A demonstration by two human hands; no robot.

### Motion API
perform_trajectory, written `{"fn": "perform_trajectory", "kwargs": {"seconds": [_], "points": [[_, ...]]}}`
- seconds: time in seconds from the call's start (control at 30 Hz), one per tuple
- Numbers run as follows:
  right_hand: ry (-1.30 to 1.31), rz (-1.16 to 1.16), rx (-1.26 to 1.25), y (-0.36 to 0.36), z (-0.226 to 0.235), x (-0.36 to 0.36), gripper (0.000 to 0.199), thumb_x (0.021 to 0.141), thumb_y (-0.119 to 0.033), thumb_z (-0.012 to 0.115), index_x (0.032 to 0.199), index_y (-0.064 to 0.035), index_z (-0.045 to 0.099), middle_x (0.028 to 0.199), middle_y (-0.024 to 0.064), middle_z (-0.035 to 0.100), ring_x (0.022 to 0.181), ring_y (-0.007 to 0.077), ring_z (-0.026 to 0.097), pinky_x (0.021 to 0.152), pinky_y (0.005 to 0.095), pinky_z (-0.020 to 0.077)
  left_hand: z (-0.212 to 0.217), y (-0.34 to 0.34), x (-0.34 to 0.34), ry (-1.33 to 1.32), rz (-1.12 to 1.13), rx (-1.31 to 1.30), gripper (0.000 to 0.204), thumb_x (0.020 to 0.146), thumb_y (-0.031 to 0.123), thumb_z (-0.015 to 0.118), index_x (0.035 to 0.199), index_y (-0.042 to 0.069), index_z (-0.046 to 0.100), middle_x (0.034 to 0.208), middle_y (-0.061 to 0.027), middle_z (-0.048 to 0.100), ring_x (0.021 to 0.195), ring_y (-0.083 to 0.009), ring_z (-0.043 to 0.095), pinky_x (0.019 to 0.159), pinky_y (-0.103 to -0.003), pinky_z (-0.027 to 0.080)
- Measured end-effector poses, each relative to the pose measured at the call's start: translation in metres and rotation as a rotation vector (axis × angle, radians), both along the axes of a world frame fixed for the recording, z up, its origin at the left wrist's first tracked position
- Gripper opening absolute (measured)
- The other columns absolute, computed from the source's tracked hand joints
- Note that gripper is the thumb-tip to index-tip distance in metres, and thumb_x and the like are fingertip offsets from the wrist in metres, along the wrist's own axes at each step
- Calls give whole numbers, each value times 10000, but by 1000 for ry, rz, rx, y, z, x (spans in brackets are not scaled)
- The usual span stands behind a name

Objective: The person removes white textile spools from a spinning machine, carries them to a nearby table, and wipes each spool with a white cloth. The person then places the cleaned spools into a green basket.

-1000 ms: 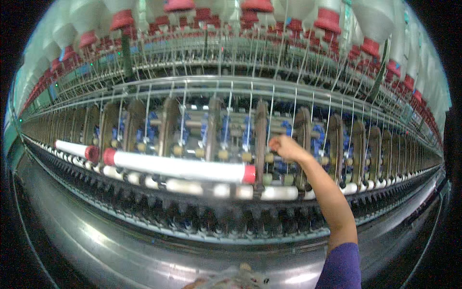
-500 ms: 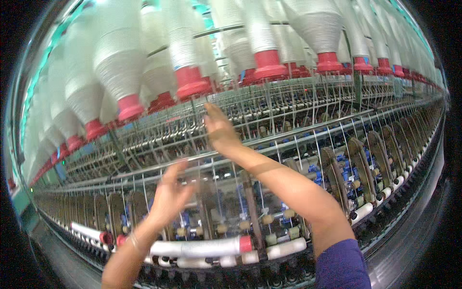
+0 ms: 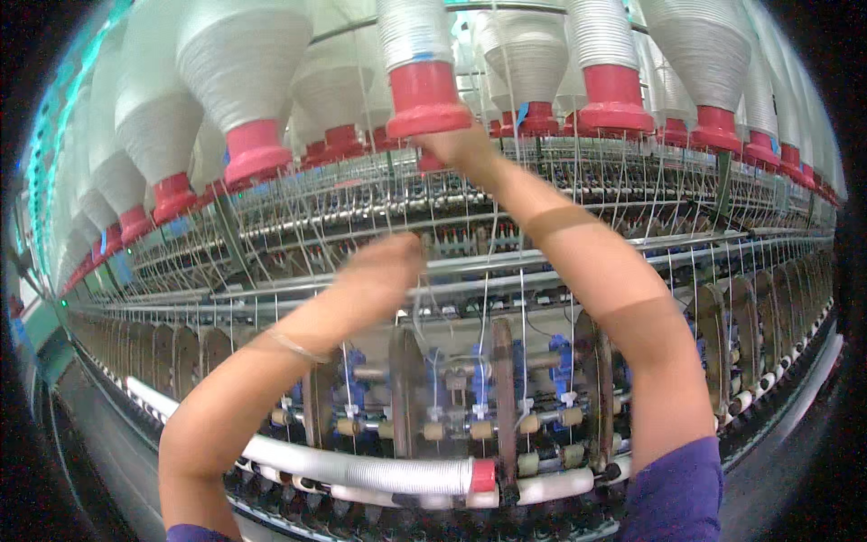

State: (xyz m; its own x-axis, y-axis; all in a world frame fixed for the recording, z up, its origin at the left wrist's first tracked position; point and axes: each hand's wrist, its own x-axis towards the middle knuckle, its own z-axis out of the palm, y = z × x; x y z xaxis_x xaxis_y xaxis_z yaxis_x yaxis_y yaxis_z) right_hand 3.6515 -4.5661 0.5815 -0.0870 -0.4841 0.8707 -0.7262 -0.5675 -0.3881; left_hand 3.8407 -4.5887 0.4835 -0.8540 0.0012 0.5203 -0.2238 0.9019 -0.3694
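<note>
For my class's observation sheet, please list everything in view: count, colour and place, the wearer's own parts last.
Hanging bobbins: many, white yarn, across the top
Bobbin ends: many, red, beneath the yarn
Threads: many, white, mid-picture
Rails: several, metallic grey, across the middle
Posts: at least two, dark green, left and right
Upright arms: many, dark brown, below the rails
Machine parts: several, blue, between the upright arms
Small rollers: several, tan, below the blue parts
Lower rollers: several, white, lower front
Lying bobbins: two lengths visible, white, lower left and centre; one end red
Sleeves: two, purple, bottom edge
Bracelet: one, pale, left wrist
Left hand: one, bare, blurred, near the rails
Right hand: one, bare, just below a red bobbin end
</note>
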Motion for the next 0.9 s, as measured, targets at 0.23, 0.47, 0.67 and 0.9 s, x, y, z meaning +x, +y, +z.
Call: {"fn": "perform_trajectory", "kwargs": {"seconds": [0.23,0.47,0.67,0.9], "points": [[-586,343,337,166,-246,211,515,769,-196,652,1120,47,364,1008,172,496,940,209,522,790,352,455,-29,41,61,290,-543,1821,418,840,338,574,1094,16,493,846,-117,610,704,-202,602,648,-308,507],[-170,-672,313,273,-302,153,167,817,25,477,897,-22,616,897,131,624,885,262,602,803,327,461,-94,59,221,45,-5,1003,630,618,99,725,1173,18,437,990,-129,591,866,-259,603,777,-348,479],[155,-571,583,221,-353,70,351,688,6,479,998,-60,628,982,191,609,962,342,558,856,417,434,-113,8,229,190,86,200,657,617,150,751,1196,122,442,1038,-119,563,904,-316,583,736,-379,481],[158,-600,888,203,-349,62,433,716,-21,461,1142,-48,536,1035,234,571,999,374,531,875,423,421,-90,22,239,470,155,157,641,664,124,719,1231,162,424,1093,-114,497,967,-313,550,750,-403,485]]}}
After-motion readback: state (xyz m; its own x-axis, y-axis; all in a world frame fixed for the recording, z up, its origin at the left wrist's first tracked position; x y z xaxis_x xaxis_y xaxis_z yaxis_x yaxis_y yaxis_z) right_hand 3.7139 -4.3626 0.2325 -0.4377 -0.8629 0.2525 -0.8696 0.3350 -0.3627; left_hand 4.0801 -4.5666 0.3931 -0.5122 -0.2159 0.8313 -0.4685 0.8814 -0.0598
